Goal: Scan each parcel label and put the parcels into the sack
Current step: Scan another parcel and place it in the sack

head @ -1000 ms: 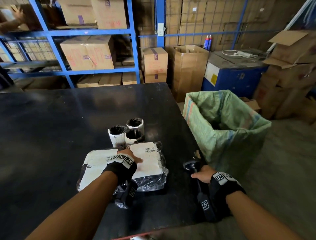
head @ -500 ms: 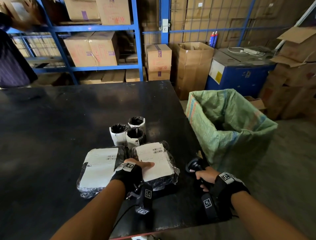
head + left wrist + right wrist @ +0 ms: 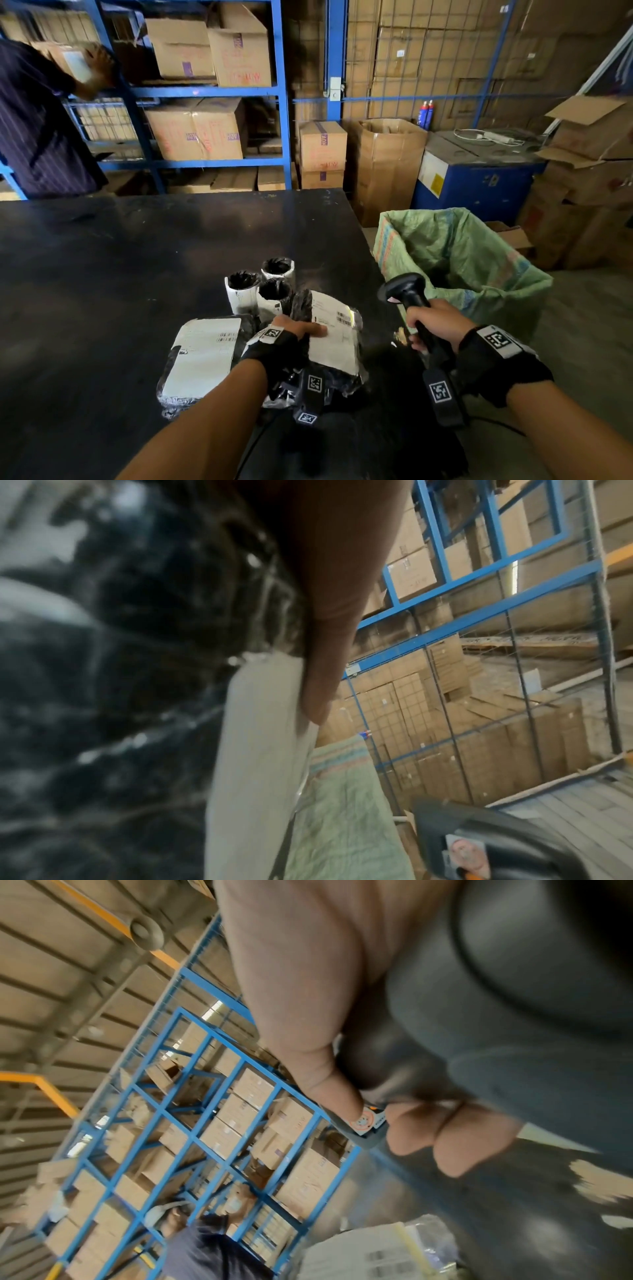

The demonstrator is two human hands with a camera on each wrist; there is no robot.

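Note:
My left hand (image 3: 306, 333) grips a black plastic-wrapped parcel (image 3: 334, 346) with a white barcode label, thumb on the label, its far end tilted up off the black table (image 3: 137, 260). In the left wrist view the thumb (image 3: 325, 620) presses the label (image 3: 260, 750). My right hand (image 3: 430, 323) holds a black barcode scanner (image 3: 406, 291) by its handle, head raised just right of the parcel. The open green woven sack (image 3: 479, 267) stands on the floor at the table's right edge. A second flat labelled parcel (image 3: 202, 356) lies left of my left hand. Three small cylindrical parcels (image 3: 244, 291) stand behind.
Blue shelving (image 3: 284, 102) with cardboard boxes runs behind the table. A person in a dark shirt (image 3: 37, 130) handles a box at the far left. A tall open carton (image 3: 387, 164) and a blue machine (image 3: 479, 178) stand behind the sack.
My right hand has lifted the scanner off the table edge and raised it. My left hand has closed on the right-hand parcel and tipped it up toward the scanner.

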